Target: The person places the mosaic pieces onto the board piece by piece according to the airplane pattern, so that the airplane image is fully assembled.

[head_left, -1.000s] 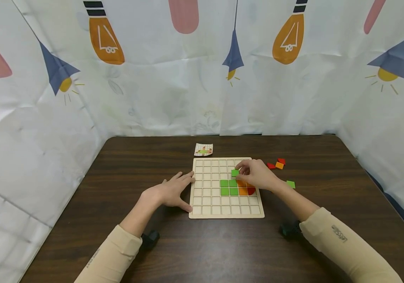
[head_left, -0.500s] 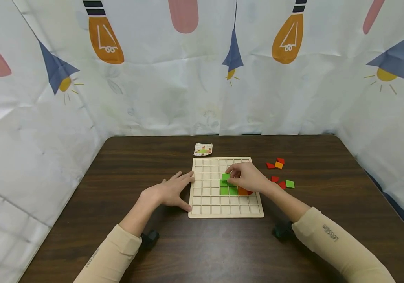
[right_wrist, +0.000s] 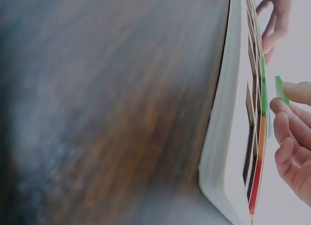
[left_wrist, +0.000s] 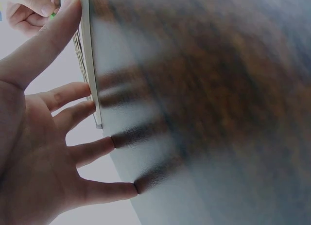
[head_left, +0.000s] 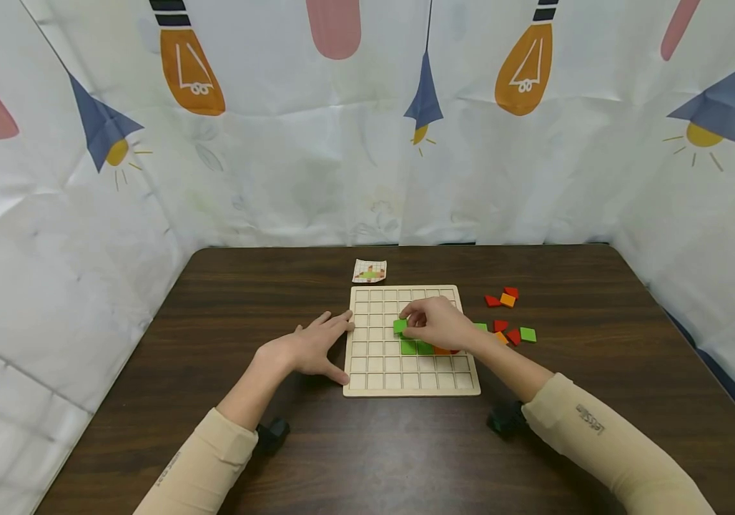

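My right hand (head_left: 440, 323) pinches a green square tile (head_left: 400, 326) between thumb and fingertips, over the middle of the wooden grid board (head_left: 374, 373). In the right wrist view this held tile (right_wrist: 279, 88) is tilted and raised off the board. Green tiles (head_left: 409, 347) lie in the grid just below, with an orange tile (head_left: 441, 351) to their right; my right hand partly hides this group. With fingers spread, my left hand (head_left: 316, 347) touches the board's left edge. The left wrist view shows its thumb and fingertips against the rim and table.
Right of the board lie loose tiles: several red ones (head_left: 500, 325), an orange one (head_left: 507, 300) and a green one (head_left: 528, 335). A small printed pattern card (head_left: 370, 272) lies behind the board. A patterned curtain (head_left: 277, 179) hangs beyond the dark table (head_left: 264, 286).
My right hand has carried the green tile leftward and a little toward me across the board. More loose tiles show behind the forearm. My left hand has stayed put.
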`<state>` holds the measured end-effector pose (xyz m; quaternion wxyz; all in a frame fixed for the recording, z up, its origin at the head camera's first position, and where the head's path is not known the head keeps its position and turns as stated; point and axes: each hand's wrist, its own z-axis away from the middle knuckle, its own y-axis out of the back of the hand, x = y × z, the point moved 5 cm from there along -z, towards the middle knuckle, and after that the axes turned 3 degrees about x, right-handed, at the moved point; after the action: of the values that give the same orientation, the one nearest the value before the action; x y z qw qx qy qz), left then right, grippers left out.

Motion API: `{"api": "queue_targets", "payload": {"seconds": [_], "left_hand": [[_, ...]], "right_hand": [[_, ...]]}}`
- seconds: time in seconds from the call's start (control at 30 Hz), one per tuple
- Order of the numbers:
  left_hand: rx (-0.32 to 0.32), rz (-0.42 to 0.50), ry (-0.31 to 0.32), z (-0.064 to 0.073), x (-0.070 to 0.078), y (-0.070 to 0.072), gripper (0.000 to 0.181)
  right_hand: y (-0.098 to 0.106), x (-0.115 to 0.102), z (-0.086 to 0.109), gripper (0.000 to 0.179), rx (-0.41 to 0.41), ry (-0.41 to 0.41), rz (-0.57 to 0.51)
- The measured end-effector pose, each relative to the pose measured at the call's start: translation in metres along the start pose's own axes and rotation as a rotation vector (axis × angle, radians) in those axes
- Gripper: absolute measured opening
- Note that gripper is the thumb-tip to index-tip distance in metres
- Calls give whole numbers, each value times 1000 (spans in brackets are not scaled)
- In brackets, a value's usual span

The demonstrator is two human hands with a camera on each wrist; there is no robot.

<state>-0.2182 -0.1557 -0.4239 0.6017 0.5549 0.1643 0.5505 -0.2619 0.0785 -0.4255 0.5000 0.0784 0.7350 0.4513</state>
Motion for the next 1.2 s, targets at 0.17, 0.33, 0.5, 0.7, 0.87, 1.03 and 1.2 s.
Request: {"api": "queue_targets", "payload": {"seconds": [0.17, 0.33, 0.5, 0.7, 0.87, 1.03, 1.2], "left_hand": [[-5, 3, 5, 0, 0, 0, 93], [-5, 3, 7, -1, 0, 0, 93], [-4, 6, 9, -1, 0, 0, 93], [-1, 3, 11, -2, -1, -1, 94], [-1, 13, 10, -1, -1, 0, 94], [-3, 15, 6, -1, 0, -1, 94], [-3, 16, 4, -1, 0, 0, 93]], "right_hand": [[-3, -4, -3, 23, -11, 21, 22], [-5, -7, -5, 23, -24, 23, 24], [-8, -9, -7, 23, -40, 25, 53], [-11, -10, -9, 22, -49, 23, 77], [-12, -13, -10, 22, -56, 15, 76], [-14, -13, -11, 21, -60, 18, 88], [-14, -14, -11, 24, -62, 19, 95]]}}
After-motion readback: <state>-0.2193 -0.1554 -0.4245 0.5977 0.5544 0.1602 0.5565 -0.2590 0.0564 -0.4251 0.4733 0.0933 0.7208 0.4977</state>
